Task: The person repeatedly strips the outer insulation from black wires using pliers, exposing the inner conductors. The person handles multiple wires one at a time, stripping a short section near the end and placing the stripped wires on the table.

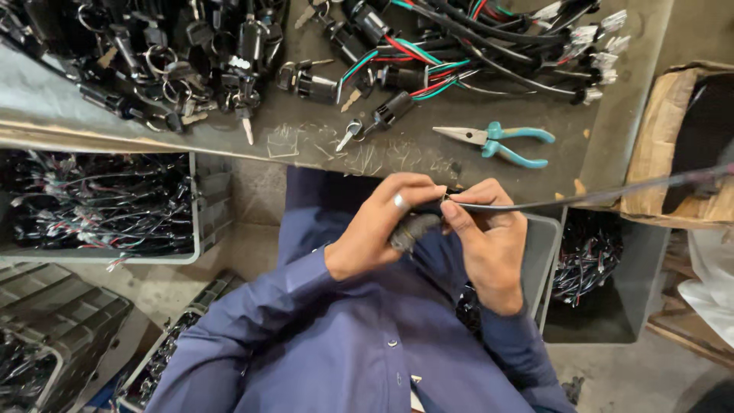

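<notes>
Below the bench [459, 164], which runs across the top of the view, you sit in a blue shirt with both hands raised just under its front edge. On the bench, at its far left, lies a heap of black lock switches with keys [176, 61]. Toward its far right lies a tangle of wired switches [459, 53] with red, green and black leads and white plugs. Near the bench's front edge, right of centre, rest teal-handled pliers [501, 141], untouched.

Under the bench's left end a grey bin [99, 203] is packed with wire bundles. Under its right end a second bin [589, 256] holds more. A torn cardboard box [673, 145] stands off the bench's right end.

Just beneath the bench's front edge, your left hand [378, 229] wraps around a dark switch body [413, 228], fingers closed on it, a ring on one finger. Your right hand [485, 241] pinches the black cable [581, 197] where it meets that body, thumb and forefinger clamped on it. The cable trails off toward the box.

Judging by the heaps, many units are already sorted on the bench. This one looks mid-handling, and the full bins suggest plenty remains.
</notes>
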